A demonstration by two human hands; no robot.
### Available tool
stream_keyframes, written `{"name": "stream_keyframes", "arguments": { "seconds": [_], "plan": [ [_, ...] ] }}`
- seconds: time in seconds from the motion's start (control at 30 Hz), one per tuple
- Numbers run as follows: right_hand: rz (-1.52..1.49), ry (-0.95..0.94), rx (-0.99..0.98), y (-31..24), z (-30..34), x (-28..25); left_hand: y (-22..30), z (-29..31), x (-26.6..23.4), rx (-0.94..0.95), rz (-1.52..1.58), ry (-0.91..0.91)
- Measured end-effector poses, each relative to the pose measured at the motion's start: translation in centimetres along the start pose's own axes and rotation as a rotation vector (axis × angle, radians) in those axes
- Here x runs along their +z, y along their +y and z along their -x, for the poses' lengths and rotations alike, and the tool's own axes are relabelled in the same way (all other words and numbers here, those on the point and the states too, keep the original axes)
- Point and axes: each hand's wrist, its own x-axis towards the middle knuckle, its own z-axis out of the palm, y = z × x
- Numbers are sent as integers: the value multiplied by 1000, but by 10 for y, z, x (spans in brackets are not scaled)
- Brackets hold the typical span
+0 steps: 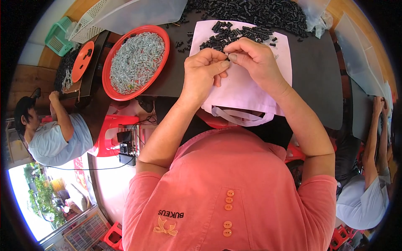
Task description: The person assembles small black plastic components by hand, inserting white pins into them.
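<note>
Black and tiny: seemingly pinching one piece (pixel 227 59) with left grip (pixel 205 70) and right grip (pixel 256 62) together, over pale bag (pixel 240 95), near loose black parts (pixel 251 32). Probably working it by hand; likely calls for steady, fine pressure next.

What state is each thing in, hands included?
Left hand: pinched on small black piece
Right hand: pinched, fingertips meeting the left's
Small black piece: held, mostly hidden
Pale bag: laid flat, handle past table edge
Black pieces: loose, piled
Red tray: filled with loose clear pieces
</note>
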Motion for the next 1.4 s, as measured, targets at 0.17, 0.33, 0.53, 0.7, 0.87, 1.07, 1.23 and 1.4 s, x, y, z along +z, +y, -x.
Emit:
{"name": "stream_keyframes", "arguments": {
  "seconds": [0.17,0.33,0.53,0.7,0.87,1.07,1.23,1.4],
  "plan": [
    [-40,-40,110,-5,1,-1,-1,1,0,-5,18,14],
    [188,30,-59,-3,6,2,-2,4,3,20,-37,29],
    [229,36,-158,-3,8,4,10,8,5,24,-105,58],
    [32,-15,-139,-9,4,0,18,3,6,-2,-8,70],
    [90,85,-208,-18,3,6,19,1,21,23,165,166],
    [443,298,-407,-8,4,1,18,2,49,-9,199,175],
    [538,239,-421,-11,7,3,24,6,36,-76,83,84],
    [535,231,-455,-12,8,8,20,12,34,-30,146,130]
  ]
}}
